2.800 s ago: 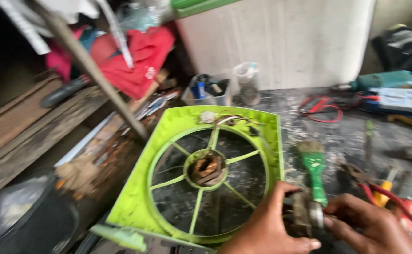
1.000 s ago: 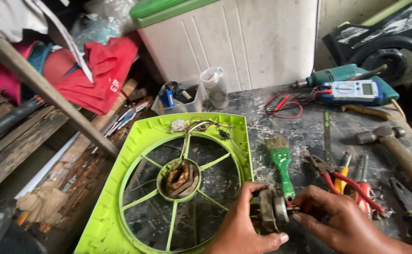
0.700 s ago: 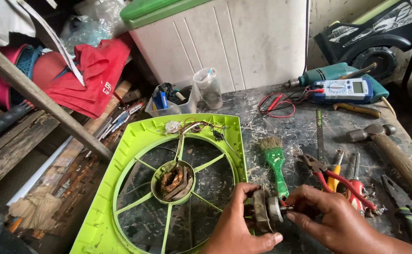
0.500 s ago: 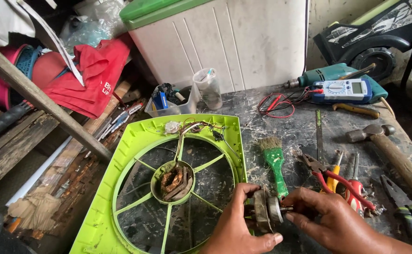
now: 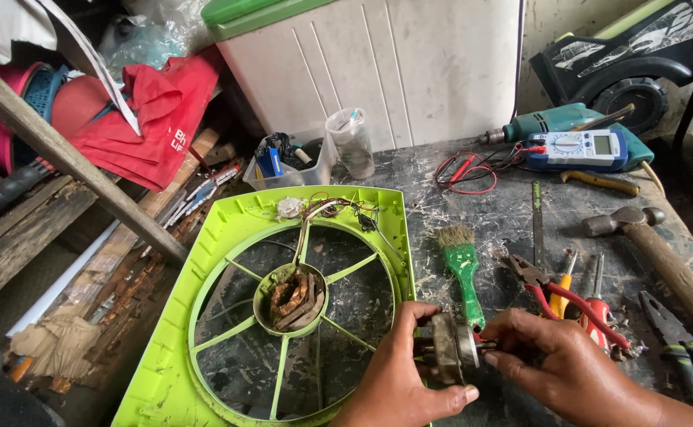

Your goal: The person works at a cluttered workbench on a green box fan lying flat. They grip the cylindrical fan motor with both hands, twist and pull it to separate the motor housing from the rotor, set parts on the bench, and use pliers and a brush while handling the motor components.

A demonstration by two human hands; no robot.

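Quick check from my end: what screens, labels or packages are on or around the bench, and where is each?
Multimeter: far right of bench, blue-grey case, pale rectangular screen, round dial.
Small blue package: in the clear tub behind the green fan frame, boxy.
Red cloth: upper left, white lettering.

On my feed a lime-green fan frame (image 5: pixel 204 348) lies flat on the scuffed surface (image 5: pixel 481 205) — a green-handled brush (image 5: pixel 463 273) just beside it. Farther right I see red-handled pliers (image 5: pixel 568 299), a hammer (image 5: pixel 663 253), a multimeter (image 5: pixel 574 149) resting against a teal drill (image 5: pixel 544 123) — red cloth (image 5: pixel 153 119) far left.
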